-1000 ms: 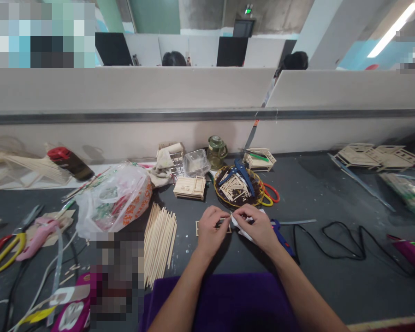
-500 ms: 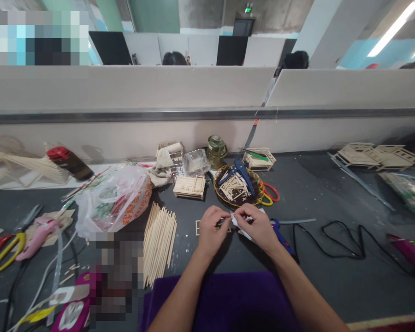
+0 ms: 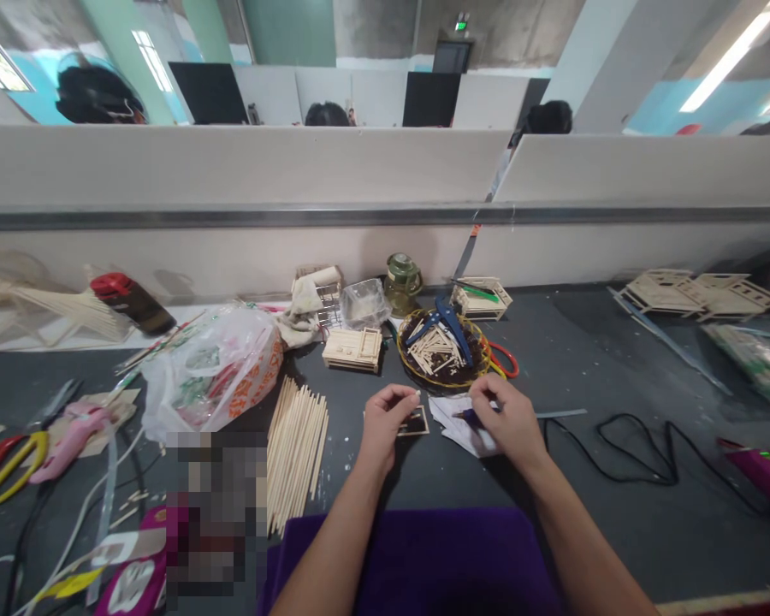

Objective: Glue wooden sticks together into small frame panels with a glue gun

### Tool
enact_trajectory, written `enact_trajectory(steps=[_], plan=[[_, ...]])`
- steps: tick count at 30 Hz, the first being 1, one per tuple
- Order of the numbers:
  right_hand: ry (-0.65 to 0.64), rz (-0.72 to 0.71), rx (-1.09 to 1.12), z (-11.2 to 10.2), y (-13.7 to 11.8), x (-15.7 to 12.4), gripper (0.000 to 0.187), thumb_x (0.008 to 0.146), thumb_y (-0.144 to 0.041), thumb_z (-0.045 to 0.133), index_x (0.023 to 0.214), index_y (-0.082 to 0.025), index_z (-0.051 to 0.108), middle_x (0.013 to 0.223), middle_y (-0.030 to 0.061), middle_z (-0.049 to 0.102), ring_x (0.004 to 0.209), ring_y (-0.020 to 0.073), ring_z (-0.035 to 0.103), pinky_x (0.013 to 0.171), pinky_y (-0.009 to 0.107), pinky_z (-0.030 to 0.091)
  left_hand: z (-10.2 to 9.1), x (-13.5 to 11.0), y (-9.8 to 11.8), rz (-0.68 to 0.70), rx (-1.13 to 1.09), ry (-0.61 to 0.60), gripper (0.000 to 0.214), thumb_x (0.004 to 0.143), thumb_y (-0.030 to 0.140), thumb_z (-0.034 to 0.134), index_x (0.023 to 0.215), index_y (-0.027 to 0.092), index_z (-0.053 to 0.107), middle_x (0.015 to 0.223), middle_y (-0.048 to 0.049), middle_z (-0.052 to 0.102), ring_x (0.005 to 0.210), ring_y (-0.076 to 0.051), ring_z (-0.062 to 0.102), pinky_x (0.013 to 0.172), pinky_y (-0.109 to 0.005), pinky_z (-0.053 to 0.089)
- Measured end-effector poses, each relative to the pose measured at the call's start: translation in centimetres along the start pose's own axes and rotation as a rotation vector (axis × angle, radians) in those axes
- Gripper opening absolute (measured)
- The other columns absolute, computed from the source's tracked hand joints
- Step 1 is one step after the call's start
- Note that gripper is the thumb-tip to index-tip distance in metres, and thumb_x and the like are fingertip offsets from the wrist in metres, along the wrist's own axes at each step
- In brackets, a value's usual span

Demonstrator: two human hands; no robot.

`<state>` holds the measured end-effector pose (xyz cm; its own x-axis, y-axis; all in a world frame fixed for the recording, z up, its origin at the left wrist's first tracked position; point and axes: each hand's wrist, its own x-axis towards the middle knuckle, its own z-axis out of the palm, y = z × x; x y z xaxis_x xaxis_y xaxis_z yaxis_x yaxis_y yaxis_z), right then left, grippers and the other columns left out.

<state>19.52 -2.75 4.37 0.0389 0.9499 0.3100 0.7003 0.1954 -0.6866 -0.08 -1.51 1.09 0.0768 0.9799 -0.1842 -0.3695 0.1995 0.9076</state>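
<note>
My left hand (image 3: 387, 421) is closed in a pinch on a small wooden stick (image 3: 416, 394), held just above a small wooden frame (image 3: 414, 423) that lies flat on the dark table. My right hand (image 3: 508, 420) is a little to the right, fingers curled round a blue glue gun (image 3: 467, 415) whose nozzle points left. Under that hand lies a crumpled white paper (image 3: 454, 425). The two hands are apart, with the frame and paper between them.
Behind the hands stands a yellow wire basket (image 3: 446, 352) of stick pieces with a blue cutter. A bundle of long sticks (image 3: 299, 447) and a plastic bag (image 3: 213, 370) lie left; a black cable (image 3: 635, 447) and pink glue gun (image 3: 761, 466) lie right. Purple cloth (image 3: 423, 556) covers my lap.
The hands, which were together over the wooden frame, have parted. My right hand moved right and down onto the blue glue gun; my left hand stayed, still pinching.
</note>
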Motion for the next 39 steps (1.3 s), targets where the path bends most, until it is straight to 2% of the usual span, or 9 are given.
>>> enact_trajectory(steps=[8,13,17,20,23,25,27,32,39], plan=[[0.063,0.150,-0.092,-3.4,2.5,-0.3,0.022,0.084,-0.031,0.040,0.065,-0.022,0.046,0.057,-0.0026,0.045,0.055,0.0143,0.045,0.052,0.024,0.034,-0.4,0.6,-0.9,-0.143,-0.220,0.005,0.025,0.060,0.031,0.080,0.077,0.016,0.070,0.059,0.0041,0.055,0.050,-0.004,0.046,0.052,-0.018,0.037],[-0.095,0.368,-0.658,-7.9,3.5,-0.6,0.028,0.076,-0.037,0.050,0.052,-0.023,0.052,0.052,0.0031,0.055,0.046,0.0173,0.048,0.045,0.027,0.027,-0.5,0.7,-1.1,-0.158,-0.270,0.003,0.024,0.061,0.029,0.080,0.078,0.015,0.070,0.058,0.0046,0.053,0.050,-0.004,0.044,0.052,-0.017,0.037],[-0.134,0.492,-0.884,-11.4,5.0,-2.2,0.034,0.077,-0.041,0.056,0.049,-0.023,0.060,0.057,0.0147,0.061,0.044,0.0213,0.052,0.044,0.031,0.026,-0.5,0.8,-1.2,-0.161,-0.266,0.012,0.024,0.061,0.028,0.080,0.078,0.015,0.070,0.058,0.0044,0.053,0.050,-0.004,0.044,0.052,-0.017,0.037],[-0.001,0.384,-1.065,-11.9,5.2,-2.9,0.016,0.074,-0.029,0.060,0.082,-0.019,0.070,0.085,0.0216,0.067,0.059,0.0287,0.061,0.046,0.033,0.028,-0.4,0.8,-1.2,-0.149,-0.255,0.016,0.023,0.062,0.028,0.080,0.077,0.015,0.070,0.058,0.0043,0.053,0.050,-0.004,0.044,0.052,-0.017,0.036],[0.106,0.269,-0.976,-10.1,4.1,-2.5,0.042,0.081,-0.023,0.051,0.123,-0.019,0.056,0.103,0.0182,0.067,0.066,0.0265,0.064,0.049,0.032,0.034,-0.4,0.7,-1.1,-0.144,-0.231,0.012,0.022,0.063,0.027,0.079,0.078,0.015,0.069,0.058,0.0042,0.053,0.050,-0.004,0.044,0.052,-0.017,0.035],[0.097,0.282,-0.729,-7.6,2.9,-2.0,0.029,0.088,-0.031,0.045,0.111,-0.022,0.061,0.083,0.0087,0.071,0.067,0.0232,0.065,0.055,0.030,0.040,-0.3,0.7,-1.1,-0.147,-0.215,0.007,0.022,0.063,0.028,0.079,0.078,0.015,0.069,0.058,0.0040,0.054,0.050,-0.005,0.045,0.052,-0.017,0.034],[0.008,0.200,-0.487,-4.8,1.4,-1.5,0.023,0.089,-0.035,0.046,0.098,-0.025,0.065,0.086,0.0032,0.072,0.075,0.0209,0.066,0.063,0.029,0.044,-0.3,0.7,-1.2,-0.139,-0.199,0.004,0.022,0.063,0.029,0.079,0.079,0.015,0.070,0.060,0.0037,0.055,0.050,-0.005,0.045,0.052,-0.018,0.034],[-0.146,0.003,0.002,1.3,-2.1,-1.0,0.018,0.088,-0.034,0.051,0.088,-0.023,0.065,0.089,0.0020,0.068,0.077,0.0162,0.061,0.071,0.027,0.045,-0.2,0.5,-1.0,-0.112,-0.145,-0.010,0.020,0.064,0.029,0.078,0.078,0.016,0.070,0.066,0.0028,0.058,0.052,-0.004,0.045,0.053,-0.018,0.034],[-0.149,-0.021,0.194,3.4,-2.8,-0.2,0.016,0.086,-0.032,0.055,0.088,-0.021,0.067,0.087,0.0036,0.066,0.077,0.0165,0.059,0.069,0.027,0.045,0.1,0.0,-0.5,-0.018,-0.015,-0.034,0.018,0.069,0.030,0.074,0.076,0.015,0.069,0.070,-0.0007,0.062,0.060,-0.009,0.050,0.058,-0.020,0.037]])
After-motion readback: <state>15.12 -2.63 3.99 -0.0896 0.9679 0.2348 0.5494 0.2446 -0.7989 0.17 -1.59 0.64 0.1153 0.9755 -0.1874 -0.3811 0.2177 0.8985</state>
